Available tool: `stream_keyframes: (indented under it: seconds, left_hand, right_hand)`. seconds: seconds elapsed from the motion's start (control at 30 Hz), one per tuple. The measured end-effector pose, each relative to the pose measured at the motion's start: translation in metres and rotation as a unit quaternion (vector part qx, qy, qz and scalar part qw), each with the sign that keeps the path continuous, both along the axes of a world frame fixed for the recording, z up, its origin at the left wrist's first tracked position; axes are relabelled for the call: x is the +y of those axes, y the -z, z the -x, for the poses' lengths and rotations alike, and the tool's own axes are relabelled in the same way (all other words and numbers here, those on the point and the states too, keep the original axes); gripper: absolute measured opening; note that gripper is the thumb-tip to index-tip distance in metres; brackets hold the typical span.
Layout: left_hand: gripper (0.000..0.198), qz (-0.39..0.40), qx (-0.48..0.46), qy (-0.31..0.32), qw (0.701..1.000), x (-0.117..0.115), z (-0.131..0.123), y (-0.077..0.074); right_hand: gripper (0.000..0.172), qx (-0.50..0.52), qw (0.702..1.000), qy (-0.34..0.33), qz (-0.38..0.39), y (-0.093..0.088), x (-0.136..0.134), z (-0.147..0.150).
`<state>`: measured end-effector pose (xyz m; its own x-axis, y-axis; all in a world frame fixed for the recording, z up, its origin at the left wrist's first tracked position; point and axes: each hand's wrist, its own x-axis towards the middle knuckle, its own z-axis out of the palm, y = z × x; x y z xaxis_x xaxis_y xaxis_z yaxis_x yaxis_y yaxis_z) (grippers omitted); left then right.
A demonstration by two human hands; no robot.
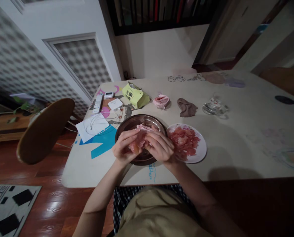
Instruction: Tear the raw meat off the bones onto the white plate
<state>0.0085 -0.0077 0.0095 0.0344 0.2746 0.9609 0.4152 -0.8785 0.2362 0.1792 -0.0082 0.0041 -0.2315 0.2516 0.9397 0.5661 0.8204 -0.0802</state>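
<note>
Both hands meet over a dark metal bowl (pixel 127 125) near the table's front edge. My left hand (pixel 123 148) and my right hand (pixel 160 146) are closed around a pink piece of fruit (pixel 140 138), likely a pomelo segment, with pale skin sticking up between the fingers. Just to the right of the bowl, a white plate (pixel 202 149) holds a pile of peeled pink fruit flesh (pixel 185 141).
Behind the bowl lie a yellow-green bag (pixel 134 95), a pink peel scrap (pixel 161 100), a brown cloth (pixel 186 108) and a clear glass (pixel 214 106). A remote (pixel 98 103), white devices and paper (pixel 91 126) sit at the left. A wooden chair (pixel 44 130) stands left of the table.
</note>
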Motion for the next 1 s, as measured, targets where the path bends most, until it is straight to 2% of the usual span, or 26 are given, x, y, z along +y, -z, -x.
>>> stream_keyframes:
  seconds: [0.1, 0.3, 0.5, 0.7, 0.87, 1.0]
  left_hand:
    - [0.047, 0.000, 0.008, 0.006, 1.000, 0.000, 0.000, 0.001]
    - [0.039, -0.005, 0.021, -0.020, 1.000, 0.001, 0.000, 0.001]
    - [0.036, -0.032, 0.037, 0.053, 0.997, 0.002, 0.001, 0.002]
    - [0.041, 0.070, 0.001, 0.052, 0.996, 0.000, 0.003, 0.001]
    - [0.040, 0.074, -0.001, 0.067, 0.995, -0.001, 0.002, 0.001]
    - [0.039, 0.096, -0.018, 0.054, 0.994, -0.003, 0.002, 0.001]
  right_hand:
    - [0.014, -0.007, 1.000, -0.006, 0.004, 0.000, 0.000, -0.001]
    - [0.010, -0.006, 1.000, -0.023, -0.010, 0.003, 0.000, -0.001]
    - [0.012, 0.025, 0.999, -0.037, 0.022, 0.003, 0.000, 0.001]
    - [0.025, 0.015, 0.999, -0.030, 0.029, -0.004, 0.000, 0.002]
    - [0.034, -0.009, 1.000, -0.024, -0.010, -0.004, 0.000, 0.001]
    - [0.040, 0.000, 0.998, -0.058, 0.012, 0.003, -0.001, -0.002]
